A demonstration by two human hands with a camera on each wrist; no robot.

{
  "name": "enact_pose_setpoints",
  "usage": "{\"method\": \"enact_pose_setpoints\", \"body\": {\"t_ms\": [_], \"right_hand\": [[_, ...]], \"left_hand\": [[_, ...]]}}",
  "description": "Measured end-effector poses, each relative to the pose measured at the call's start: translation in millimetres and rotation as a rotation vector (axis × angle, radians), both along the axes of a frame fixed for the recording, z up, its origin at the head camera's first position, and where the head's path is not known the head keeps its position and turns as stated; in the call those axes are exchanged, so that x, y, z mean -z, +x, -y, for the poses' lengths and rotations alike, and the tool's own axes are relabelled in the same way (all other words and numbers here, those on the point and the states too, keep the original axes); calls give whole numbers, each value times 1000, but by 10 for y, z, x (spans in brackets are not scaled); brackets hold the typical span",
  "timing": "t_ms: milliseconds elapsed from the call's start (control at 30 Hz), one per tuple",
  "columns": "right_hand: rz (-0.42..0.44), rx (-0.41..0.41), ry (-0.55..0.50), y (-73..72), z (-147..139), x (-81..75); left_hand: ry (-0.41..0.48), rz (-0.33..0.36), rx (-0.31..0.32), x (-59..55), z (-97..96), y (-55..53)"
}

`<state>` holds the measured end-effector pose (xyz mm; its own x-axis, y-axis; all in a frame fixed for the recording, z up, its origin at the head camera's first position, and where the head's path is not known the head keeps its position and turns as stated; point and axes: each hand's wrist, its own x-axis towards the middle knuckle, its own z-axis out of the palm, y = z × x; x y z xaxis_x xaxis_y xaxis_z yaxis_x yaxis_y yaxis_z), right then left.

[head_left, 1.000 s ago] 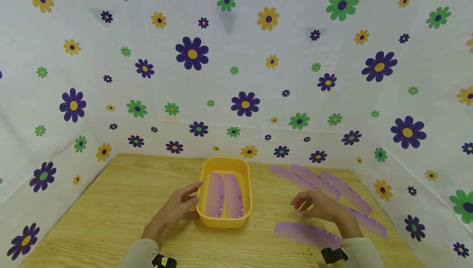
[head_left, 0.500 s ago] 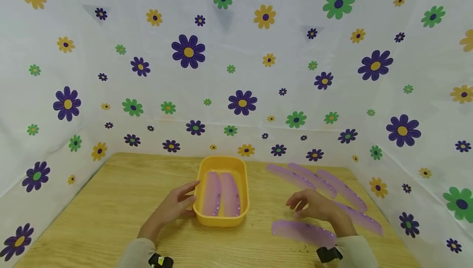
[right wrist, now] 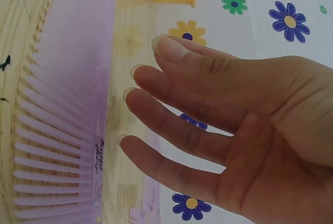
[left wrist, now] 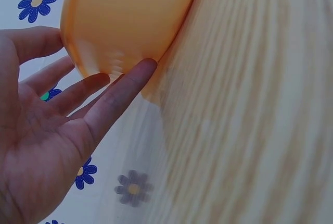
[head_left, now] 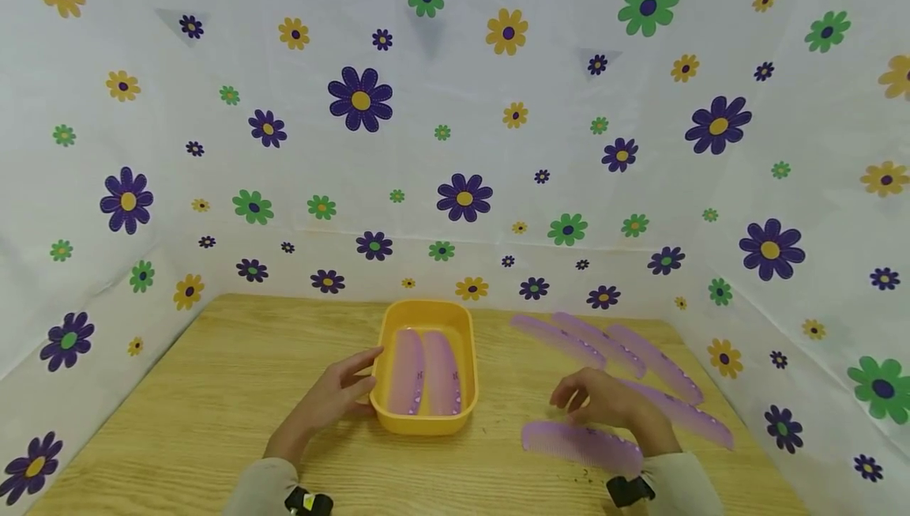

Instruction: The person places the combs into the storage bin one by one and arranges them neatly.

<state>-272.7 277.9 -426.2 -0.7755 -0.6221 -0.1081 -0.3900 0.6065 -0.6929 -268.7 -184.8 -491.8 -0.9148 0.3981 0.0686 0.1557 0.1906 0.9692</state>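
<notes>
A yellow plastic bin (head_left: 426,425) stands mid-table with two purple combs (head_left: 408,374) lying side by side inside. My left hand (head_left: 334,393) touches the bin's left side with its fingertips, fingers fairly straight; the left wrist view shows them against the bin's wall (left wrist: 130,21). Just behind the nearest loose purple comb (head_left: 579,443), my right hand (head_left: 611,405) hovers with relaxed, slightly bent fingers and nothing between them. In the right wrist view that comb (right wrist: 78,88) lies apart from the fingertips, its teeth and printed lettering visible.
Several more purple combs (head_left: 657,362) lie at the right rear of the wooden table (head_left: 270,342), one partly behind the right wrist. Small dark specks (head_left: 584,478) dot the wood near the front comb. White flower-print cloth (head_left: 426,160) walls the table's back and sides.
The head view has shifted slightly, moving everything a little left in frame. My right hand has lowered slightly toward the front comb. The left hand keeps its touch on the bin.
</notes>
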Motion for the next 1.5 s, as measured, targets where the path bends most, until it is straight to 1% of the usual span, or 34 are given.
{"method": "enact_pose_setpoints", "body": {"t_ms": [233,400,600,733,1000,1100,1267,1500], "right_hand": [[23,10,12,5,0,34],[-7,5,13,-13,-12,50],[18,43,34,18,3,58],[10,53,48,40,35,76],[-16,39,79,38,103,99],[-8,38,82,44,124,96],[2,35,94,44,130,103],[-17,1,129,39,142,127]], "left_hand": [[-3,1,-4,-13,0,13],[0,6,-2,-20,-3,17],[1,-4,6,-26,-3,18],[1,2,2,-12,-4,11],[2,3,0,-12,2,3],[-1,6,-8,-13,5,2],[2,1,-2,-22,2,2],[3,-5,5,-8,3,0]]}}
